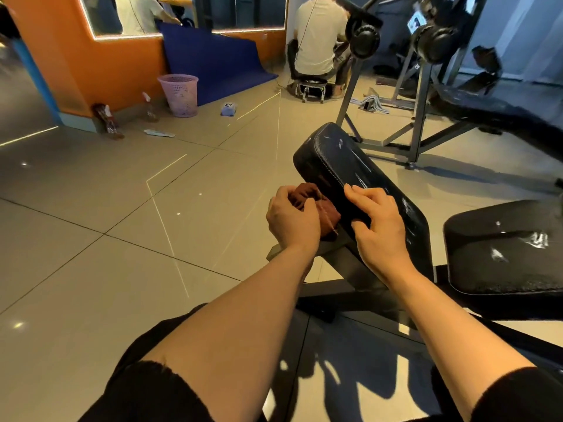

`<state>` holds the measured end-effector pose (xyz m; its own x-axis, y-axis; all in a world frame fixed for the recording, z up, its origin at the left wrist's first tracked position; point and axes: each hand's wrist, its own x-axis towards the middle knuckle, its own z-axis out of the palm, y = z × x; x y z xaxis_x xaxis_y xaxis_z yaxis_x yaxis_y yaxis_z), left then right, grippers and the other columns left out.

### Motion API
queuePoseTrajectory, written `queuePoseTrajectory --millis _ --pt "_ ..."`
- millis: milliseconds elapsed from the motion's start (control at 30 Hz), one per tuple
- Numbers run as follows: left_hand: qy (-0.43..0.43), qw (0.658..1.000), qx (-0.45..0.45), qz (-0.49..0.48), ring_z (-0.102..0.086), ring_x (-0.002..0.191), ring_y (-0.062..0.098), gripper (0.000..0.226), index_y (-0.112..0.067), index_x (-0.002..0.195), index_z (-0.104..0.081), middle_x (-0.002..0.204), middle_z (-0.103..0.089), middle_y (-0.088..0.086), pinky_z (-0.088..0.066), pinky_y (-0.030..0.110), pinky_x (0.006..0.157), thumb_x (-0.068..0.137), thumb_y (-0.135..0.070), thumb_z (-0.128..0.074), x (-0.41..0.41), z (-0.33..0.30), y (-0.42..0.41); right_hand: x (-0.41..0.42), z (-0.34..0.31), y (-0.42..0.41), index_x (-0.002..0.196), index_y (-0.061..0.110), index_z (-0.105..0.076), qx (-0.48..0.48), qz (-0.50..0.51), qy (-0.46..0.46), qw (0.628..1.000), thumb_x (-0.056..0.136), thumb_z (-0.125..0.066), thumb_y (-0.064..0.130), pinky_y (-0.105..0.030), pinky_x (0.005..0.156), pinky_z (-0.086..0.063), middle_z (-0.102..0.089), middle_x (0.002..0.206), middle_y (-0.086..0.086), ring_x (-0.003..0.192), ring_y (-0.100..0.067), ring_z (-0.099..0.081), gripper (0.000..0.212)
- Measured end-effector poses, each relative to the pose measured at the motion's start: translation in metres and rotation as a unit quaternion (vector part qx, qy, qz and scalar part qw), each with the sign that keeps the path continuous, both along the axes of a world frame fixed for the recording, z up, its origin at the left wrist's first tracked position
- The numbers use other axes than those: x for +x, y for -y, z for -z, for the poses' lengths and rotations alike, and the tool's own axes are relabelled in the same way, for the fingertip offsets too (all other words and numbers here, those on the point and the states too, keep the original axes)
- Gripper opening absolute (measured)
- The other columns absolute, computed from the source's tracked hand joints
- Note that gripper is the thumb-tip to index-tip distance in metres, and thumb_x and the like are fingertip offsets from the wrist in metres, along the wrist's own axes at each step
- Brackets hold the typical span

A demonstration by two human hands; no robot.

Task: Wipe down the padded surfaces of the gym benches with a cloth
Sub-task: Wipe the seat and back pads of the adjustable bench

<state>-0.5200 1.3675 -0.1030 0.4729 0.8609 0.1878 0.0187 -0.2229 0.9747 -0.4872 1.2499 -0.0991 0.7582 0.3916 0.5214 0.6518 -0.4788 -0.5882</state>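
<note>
Beside the backrest pad (350, 166), left hand (292, 220) grips cloth (316, 202); right hand (377, 226) rests on it.

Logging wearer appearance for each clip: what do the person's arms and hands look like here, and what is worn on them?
Both forearms are bare. Black sleeves, pushed up near the elbows, show at the bottom of the frame; the left one has a rough, fuzzy edge. The left hand and right hand wear no gloves, and no rings, watch or wristband are visible.

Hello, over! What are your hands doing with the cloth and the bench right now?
Left hand grips bunched brown cloth against side of black padded backrest. Right hand rests on pad, fingers spread. Nothing in the way.
</note>
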Motion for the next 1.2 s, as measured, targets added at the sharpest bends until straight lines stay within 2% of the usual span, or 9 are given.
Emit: queuePoseTrajectory --millis 100,200,267,433,533,633,867,1033,1200 --pt "0.028 0.998 0.031 -0.043 -0.049 0.089 0.008 0.021 -0.017 0.107 -0.055 0.108 -0.053 0.000 -0.044 0.013 0.075 0.089 -0.012 -0.062 0.001 -0.012 0.001 -0.001 -0.001 -0.002 0.135 0.020 -0.054 0.008 -0.004 -0.005 1.000 0.088 -0.053 -0.009 -0.005 0.091 -0.029 -0.048 0.118 0.013 0.115 -0.005 -0.039 0.055" --pt "0.054 0.983 0.173 -0.021 -0.047 0.088 0.006 0.029 -0.015 0.110 -0.059 0.108 -0.053 0.005 -0.035 0.002 0.074 0.083 -0.007 -0.067 0.005 -0.021 0.008 0.001 -0.002 -0.003 0.134 0.019 -0.055 0.018 -0.001 -0.002 1.000 0.088 -0.054 -0.007 -0.003 0.088 -0.030 -0.048 0.116 0.012 0.111 -0.004 -0.038 0.053" --pt "0.031 0.983 0.183 0.013 -0.047 0.088 0.008 0.029 -0.015 0.109 -0.061 0.107 -0.054 0.005 -0.037 0.005 0.076 0.082 -0.007 -0.068 0.005 -0.016 0.008 0.002 -0.002 -0.003 0.133 0.019 -0.056 0.016 0.002 0.001 1.000 0.088 -0.055 -0.007 -0.001 0.086 -0.029 -0.048 0.114 0.012 0.109 -0.004 -0.038 0.052" --pt "-0.041 0.998 0.005 -0.039 -0.049 0.091 0.013 0.020 -0.017 0.105 -0.056 0.110 -0.050 0.002 -0.045 0.026 0.078 0.088 -0.009 -0.061 -0.002 0.001 0.001 0.001 -0.002 -0.004 0.133 0.018 -0.057 0.026 0.003 -0.004 1.000 0.088 -0.055 -0.007 -0.005 0.086 -0.030 -0.049 0.113 0.011 0.110 -0.008 -0.040 0.051" --pt "0.066 0.990 0.118 -0.049 -0.049 0.092 0.009 0.026 -0.015 0.110 -0.058 0.112 -0.050 0.005 -0.046 0.013 0.081 0.086 -0.013 -0.067 0.002 -0.014 0.009 0.003 -0.003 -0.005 0.131 0.018 -0.058 0.032 0.003 0.009 0.999 0.088 -0.056 -0.006 -0.004 0.084 -0.031 -0.050 0.110 0.010 0.107 -0.008 -0.040 0.050" --pt "0.076 0.982 0.169 -0.025 -0.050 0.098 0.012 0.033 -0.012 0.116 -0.061 0.115 -0.053 0.009 -0.035 0.004 0.083 0.085 -0.016 -0.069 0.004 -0.016 0.014 0.003 -0.002 -0.005 0.131 0.017 -0.058 0.031 0.009 0.010 0.999 0.088 -0.057 -0.006 -0.006 0.081 -0.032 -0.049 0.109 0.009 0.106 -0.009 -0.040 0.049" --pt "-0.016 0.994 0.106 0.014 -0.055 0.102 0.018 0.029 -0.015 0.111 -0.062 0.113 -0.056 0.005 -0.045 0.019 0.087 0.085 -0.002 -0.061 -0.007 0.006 0.009 0.001 -0.001 -0.006 0.133 0.018 -0.056 0.034 0.006 0.004 0.999 0.086 -0.059 -0.007 -0.001 0.085 -0.030 -0.050 0.111 0.010 0.108 -0.005 -0.037 0.053" --pt "0.104 0.980 0.170 -0.026 -0.057 0.105 0.025 0.033 -0.010 0.115 -0.059 0.116 -0.055 0.011 -0.052 0.032 0.088 0.083 -0.005 -0.065 0.005 -0.012 0.025 0.002 -0.002 -0.006 0.132 0.017 -0.057 0.035 0.003 0.012 0.999 0.086 -0.061 -0.004 0.002 0.084 -0.029 -0.051 0.111 0.008 0.107 -0.006 -0.039 0.050" --pt "0.112 0.980 0.163 -0.023 -0.057 0.107 0.025 0.026 -0.009 0.117 -0.061 0.118 -0.058 0.011 -0.050 0.030 0.090 0.091 -0.015 -0.060 0.010 -0.005 0.029 0.002 -0.001 -0.006 0.131 0.017 -0.058 0.033 0.006 0.011 0.999 0.087 -0.061 -0.003 -0.005 0.082 -0.032 -0.052 0.112 0.007 0.107 -0.010 -0.041 0.049"
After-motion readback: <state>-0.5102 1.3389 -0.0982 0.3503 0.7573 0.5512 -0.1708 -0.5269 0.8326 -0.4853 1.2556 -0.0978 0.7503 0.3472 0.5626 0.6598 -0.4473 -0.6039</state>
